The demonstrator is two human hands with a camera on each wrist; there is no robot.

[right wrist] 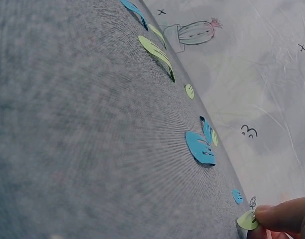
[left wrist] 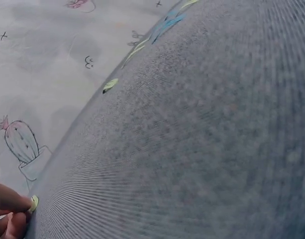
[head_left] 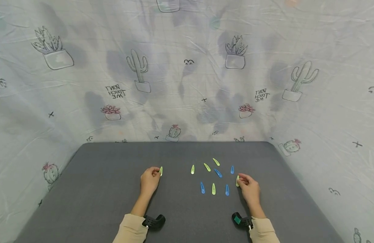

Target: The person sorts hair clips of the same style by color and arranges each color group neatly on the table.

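My left hand (head_left: pixel 149 179) pinches a yellow-green snap hair clip (head_left: pixel 161 171) between thumb and fingers, over the left middle of the dark grey table. On the right, my right hand (head_left: pixel 250 188) pinches another yellow-green hair clip (head_left: pixel 237 181), seen also in the right wrist view as a hair clip (right wrist: pixel 248 220) at the fingertips. Between the hands lie loose clips: a yellow-green hair clip (head_left: pixel 192 169) nearest the left hand, a blue hair clip (head_left: pixel 232 169) just beyond the right hand, and a blue hair clip (head_left: pixel 227 190) to its left.
More clips lie in the group, among them a blue hair clip (head_left: pixel 202 187), a yellow-green hair clip (head_left: pixel 213 189) and a diagonal blue hair clip (head_left: pixel 218 173). The grey table (head_left: pixel 107 189) meets a patterned white cloth (head_left: pixel 187 111) at its back and sides.
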